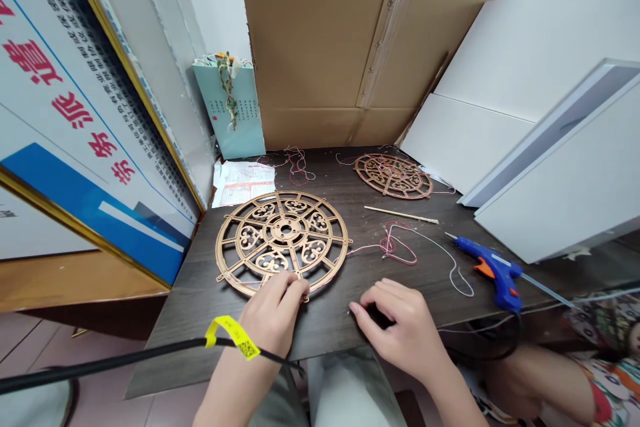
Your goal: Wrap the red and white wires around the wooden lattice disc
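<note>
A round openwork wooden disc (286, 229), cut with spokes and scroll shapes like a wheel, lies on the left part of the dark table. My left hand (278, 303) is closed on its near rim, hiding part of the edge. My right hand (395, 317) rests on the table to the right of the disc, its fingers curled and the thumb close to the forefinger. A tiny pale speck shows by that thumb tip; I cannot tell what it is. Thin red and white wires (400, 243) run from the disc's right edge across the table.
A second wooden disc (393, 176) with wires lies at the back. A thin stick (401, 215) and a blue glue gun (493, 267) lie to the right. Papers (244, 181) are at back left. Cardboard (320, 47) and white boards (565, 167) enclose the table. A black cable (125, 357) crosses my left wrist.
</note>
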Tool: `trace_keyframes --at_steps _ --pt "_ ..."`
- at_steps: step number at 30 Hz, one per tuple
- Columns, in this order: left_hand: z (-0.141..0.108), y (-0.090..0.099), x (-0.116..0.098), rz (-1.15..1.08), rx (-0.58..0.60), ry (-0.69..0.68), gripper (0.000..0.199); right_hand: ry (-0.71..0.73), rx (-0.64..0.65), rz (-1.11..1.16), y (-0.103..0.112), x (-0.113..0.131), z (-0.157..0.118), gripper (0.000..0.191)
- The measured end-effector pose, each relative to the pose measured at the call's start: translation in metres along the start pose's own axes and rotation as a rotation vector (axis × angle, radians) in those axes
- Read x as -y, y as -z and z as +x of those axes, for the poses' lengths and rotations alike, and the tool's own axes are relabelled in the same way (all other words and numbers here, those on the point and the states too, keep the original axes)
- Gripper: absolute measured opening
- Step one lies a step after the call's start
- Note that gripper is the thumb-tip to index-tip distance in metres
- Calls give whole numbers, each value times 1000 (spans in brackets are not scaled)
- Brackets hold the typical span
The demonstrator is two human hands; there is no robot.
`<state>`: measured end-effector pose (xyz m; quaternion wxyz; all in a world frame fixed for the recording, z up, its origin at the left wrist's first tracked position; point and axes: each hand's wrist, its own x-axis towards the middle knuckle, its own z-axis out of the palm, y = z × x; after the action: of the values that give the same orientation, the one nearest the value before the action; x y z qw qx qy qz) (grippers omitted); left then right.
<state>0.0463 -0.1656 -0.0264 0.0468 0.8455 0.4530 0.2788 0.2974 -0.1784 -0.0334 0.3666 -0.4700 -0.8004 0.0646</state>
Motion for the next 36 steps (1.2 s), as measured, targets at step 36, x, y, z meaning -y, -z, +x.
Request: trace_keyframes --at_steps 36 --pt "0 -8 2 54 -77 -52 20 -13 17 -11 -1 1 1 20"
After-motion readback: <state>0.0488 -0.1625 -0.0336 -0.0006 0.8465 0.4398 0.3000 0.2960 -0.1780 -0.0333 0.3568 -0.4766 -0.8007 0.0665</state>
